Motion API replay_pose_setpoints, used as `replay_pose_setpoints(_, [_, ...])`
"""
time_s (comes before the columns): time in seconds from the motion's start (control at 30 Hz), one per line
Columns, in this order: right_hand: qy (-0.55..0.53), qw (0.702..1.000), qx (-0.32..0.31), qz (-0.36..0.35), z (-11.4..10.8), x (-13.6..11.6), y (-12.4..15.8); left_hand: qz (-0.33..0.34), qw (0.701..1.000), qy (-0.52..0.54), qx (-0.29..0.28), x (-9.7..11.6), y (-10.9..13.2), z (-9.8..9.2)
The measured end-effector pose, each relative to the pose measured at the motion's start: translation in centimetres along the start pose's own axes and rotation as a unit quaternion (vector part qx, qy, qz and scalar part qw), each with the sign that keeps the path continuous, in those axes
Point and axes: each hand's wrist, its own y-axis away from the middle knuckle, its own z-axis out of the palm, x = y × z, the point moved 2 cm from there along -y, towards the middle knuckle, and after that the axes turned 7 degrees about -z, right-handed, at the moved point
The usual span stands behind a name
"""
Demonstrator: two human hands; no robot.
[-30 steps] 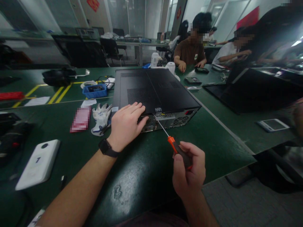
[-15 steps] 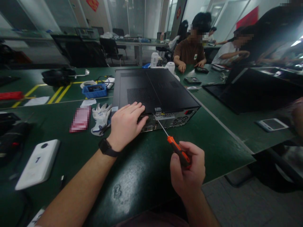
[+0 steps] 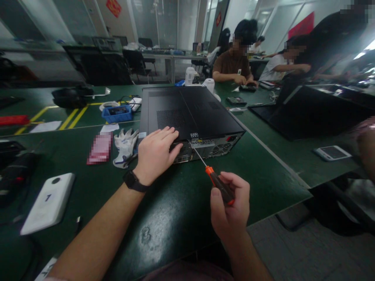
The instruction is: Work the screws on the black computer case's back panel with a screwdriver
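Observation:
A black desktop computer case (image 3: 172,101) lies flat on the green table, its rear panel with ports and a fan grille facing me. My left hand (image 3: 158,156), wearing a dark watch (image 3: 134,181), rests with fingers stretched over the case's near edge, thumb apart. In my right hand (image 3: 233,207) is an orange and black screwdriver (image 3: 218,181), gripped by the handle. Its thin shaft points up and left, and the tip meets the upper edge of the rear panel, right of my left thumb. Whether the tip sits in a screw is too small to tell.
Left of the case lie grey-white gloves (image 3: 125,146), a blue bin (image 3: 117,114) and a pink packet (image 3: 100,147). A white power bank (image 3: 48,203) is nearer me. Rightward are a phone (image 3: 333,153) and a large black panel (image 3: 295,113). Other people (image 3: 234,66) work across the table.
The screwdriver handle has turned in my right hand, showing more black on top. My left hand stays on the case. The view has shifted slightly; a person opposite has brought their hands together.

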Motion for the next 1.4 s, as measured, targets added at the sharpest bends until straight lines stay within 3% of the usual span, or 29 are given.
replay_pose_setpoints(0.33, [0.058,0.998,0.0,0.002,-0.3,0.1,0.3,0.003,1.0,0.004,0.008,0.0,-0.1,0.0])
replay_pose_setpoints(0.9, [0.042,0.997,-0.001,0.066,-0.1,0.3,0.1,0.006,1.0,0.009,0.014,-0.1,-0.1,0.1])
replay_pose_setpoints(1.23, [0.1,0.993,-0.004,-0.06,-0.4,-0.3,-0.3,0.008,1.0,0.016,0.01,-0.2,-0.1,0.2])
replay_pose_setpoints(1.4, [0.075,0.997,0.0,0.017,0.0,0.5,0.5,0.004,1.0,0.016,0.006,-0.2,-0.1,0.3])
